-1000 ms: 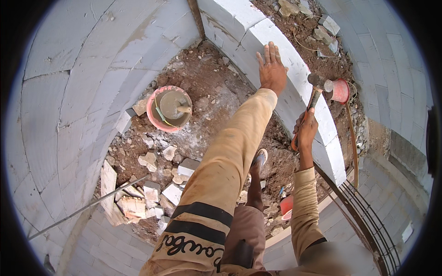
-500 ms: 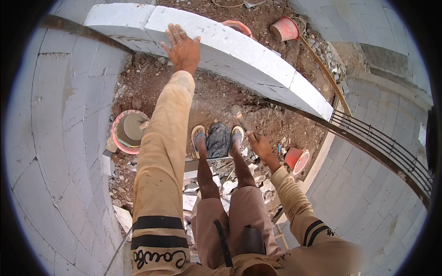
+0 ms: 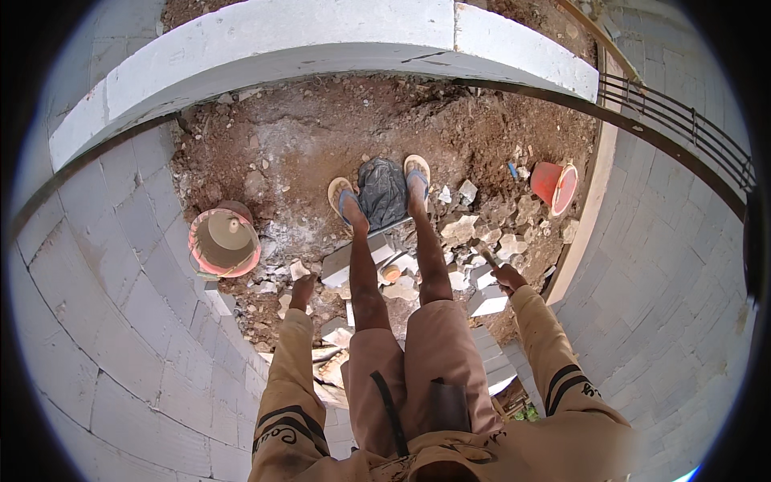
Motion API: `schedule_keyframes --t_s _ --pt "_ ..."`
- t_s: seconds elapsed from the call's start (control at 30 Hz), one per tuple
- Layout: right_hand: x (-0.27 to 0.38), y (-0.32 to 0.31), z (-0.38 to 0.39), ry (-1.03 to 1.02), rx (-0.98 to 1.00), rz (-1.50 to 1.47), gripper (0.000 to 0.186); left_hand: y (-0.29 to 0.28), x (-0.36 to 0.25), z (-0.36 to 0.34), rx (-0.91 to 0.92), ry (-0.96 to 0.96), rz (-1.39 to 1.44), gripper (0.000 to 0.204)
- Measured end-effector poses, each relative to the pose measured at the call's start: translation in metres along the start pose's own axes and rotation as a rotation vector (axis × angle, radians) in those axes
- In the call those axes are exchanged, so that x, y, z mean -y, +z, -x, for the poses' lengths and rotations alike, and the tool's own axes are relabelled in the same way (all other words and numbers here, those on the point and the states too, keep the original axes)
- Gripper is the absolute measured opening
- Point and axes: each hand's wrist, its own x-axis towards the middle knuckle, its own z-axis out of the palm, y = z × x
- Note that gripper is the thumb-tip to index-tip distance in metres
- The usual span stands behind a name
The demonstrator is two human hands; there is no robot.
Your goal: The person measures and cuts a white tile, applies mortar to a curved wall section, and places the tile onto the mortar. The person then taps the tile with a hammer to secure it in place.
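Note:
My right hand (image 3: pixel 507 278) is closed around the handle of a mallet (image 3: pixel 488 258), held low over the rubble to the right of my legs. Only a short piece of the mallet shows; its rounded grey head is not clearly visible. On the other side, my left hand (image 3: pixel 302 292) hangs low beside my left leg, over broken pieces, away from any wall. Its fingers are foreshortened and hard to make out. Ahead of my feet, a low wall of white blocks (image 3: pixel 321 36) curves across the view, with neither hand touching it.
A bucket with grey mortar (image 3: pixel 227 239) stands at the left, near a block wall (image 3: pixel 104 297). Between my sandals lies a black plastic bag (image 3: pixel 382 193). A red bucket (image 3: pixel 554 186) lies tipped at the right. Steel bars (image 3: pixel 683 120) stick out at the upper right; broken blocks (image 3: pixel 462 229) litter the ground.
My left hand has come off the top of the white block wall and dropped to my side. My right hand has drawn back and lower with the mallet. The view has shifted too.

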Motion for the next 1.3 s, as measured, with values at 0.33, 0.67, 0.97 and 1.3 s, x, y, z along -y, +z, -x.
schedule_keyframes --t_s 0.33,0.67,0.97,1.3 --pt "0.083 0.009 -0.155 -0.588 -0.402 0.209 0.027 0.044 -0.027 -0.046 -0.271 -0.260 0.234 0.042" --pt "0.058 0.056 -0.295 -0.541 -0.580 0.541 0.060 0.045 -0.061 -0.275 -0.573 -0.263 0.300 0.045" --pt "0.042 0.021 -0.281 -0.585 -0.490 0.390 0.053 0.052 -0.086 -0.320 -0.815 -0.348 0.812 0.014" --pt "0.264 0.044 -0.060 -0.967 0.190 -0.333 0.035 0.039 -0.220 -0.072 -0.306 0.398 0.733 0.025"
